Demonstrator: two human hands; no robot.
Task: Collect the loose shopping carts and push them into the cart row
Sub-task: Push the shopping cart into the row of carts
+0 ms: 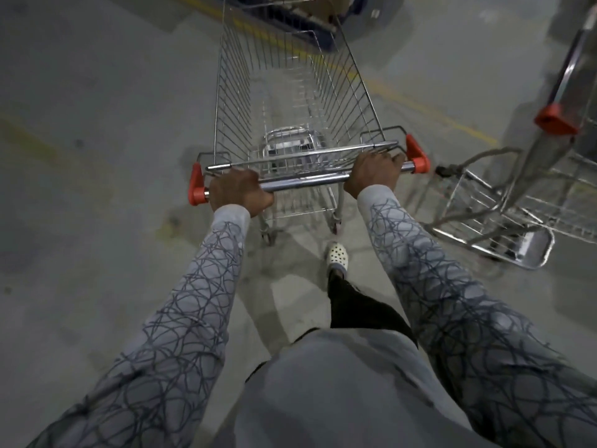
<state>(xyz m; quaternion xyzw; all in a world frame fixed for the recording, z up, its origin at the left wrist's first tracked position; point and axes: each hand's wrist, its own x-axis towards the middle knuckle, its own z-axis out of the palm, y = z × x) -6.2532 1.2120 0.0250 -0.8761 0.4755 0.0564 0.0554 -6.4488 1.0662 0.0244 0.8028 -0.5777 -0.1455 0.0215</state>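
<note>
Seen from above, looking down the person's two outstretched arms. The left hand (pixel 240 193) and right hand (pixel 371 174) each grip the chrome handle bar (pixel 307 182) of a wire shopping cart (pixel 231 101). The fingers (pixel 384 155) of both hands are clenched round the bar, one hand near each red end cap (pixel 417 155).

The cart stands directly ahead of the person on a concrete floor (pixel 97 130). Its basket stretches away toward the top of the view. The child seat flap (pixel 290 145) lies folded down inside the basket, just behind the handle.

The floor is dull grey, smooth and blotchy, with darker stains and patches. A faded yellow painted line (pixel 429 108) runs slantwise across it, passing under the cart. The light is dim, and soft shadows fall beneath the cart and the person.

To the right, near but apart from the held cart, stands a second cart (pixel 504 202). Only its lower frame, bottom rack and one red corner piece (pixel 554 119) are in view.

At the top, beyond the basket's far end, sits a dark blue structure (pixel 290 17), too blurred to identify.

The sleeves (pixel 206 286) are grey with dark scribbled lines. One white, dotted shoe (pixel 337 257) steps forward just behind the cart's rear wheels.
</note>
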